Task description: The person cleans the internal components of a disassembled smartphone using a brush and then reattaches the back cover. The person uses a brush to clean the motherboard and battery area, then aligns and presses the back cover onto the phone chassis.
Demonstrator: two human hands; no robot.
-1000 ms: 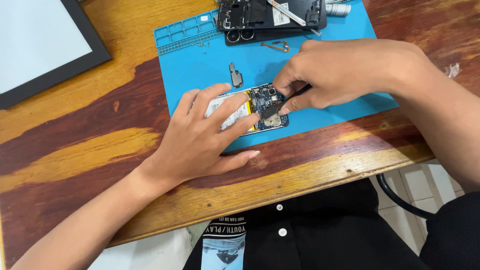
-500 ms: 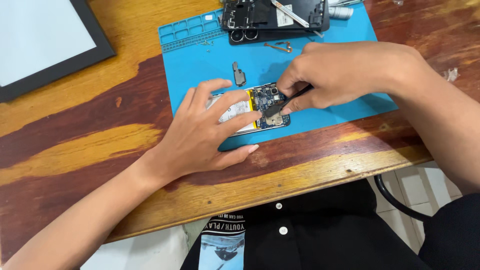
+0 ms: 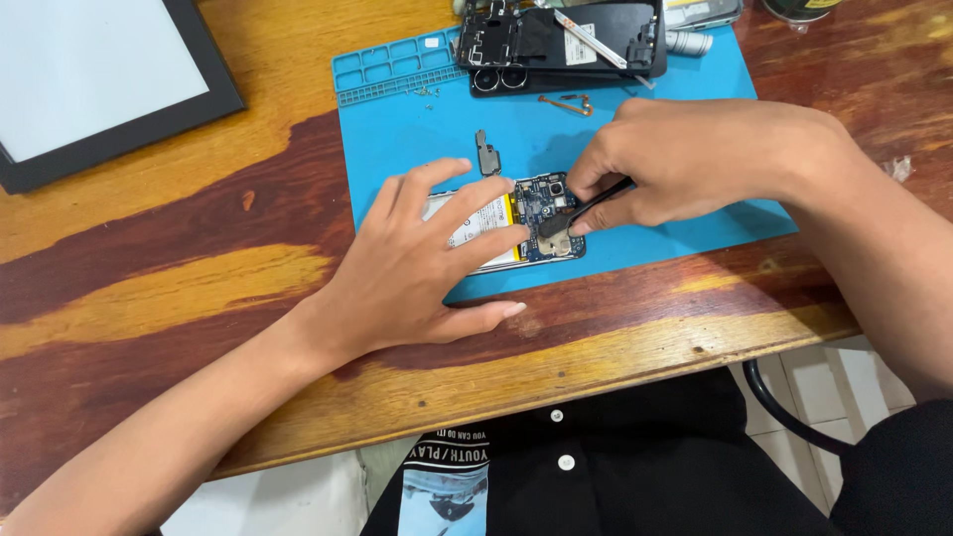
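Observation:
An opened phone lies on a blue work mat, its battery and blue circuit board exposed. My left hand rests flat over the battery end, fingers spread, pressing the phone down. My right hand grips a thin black tool whose tip touches the circuit board near the camera end. A small dark metal part lies on the mat just above the phone.
A black phone back frame with tweezers on it sits at the mat's far edge, beside a small copper-coloured piece. A black-framed white panel lies at the far left of the wooden table. The table's front edge is close to my body.
Both hands stay on the phone; the tool tip has barely shifted on the board. The view has drifted slightly.

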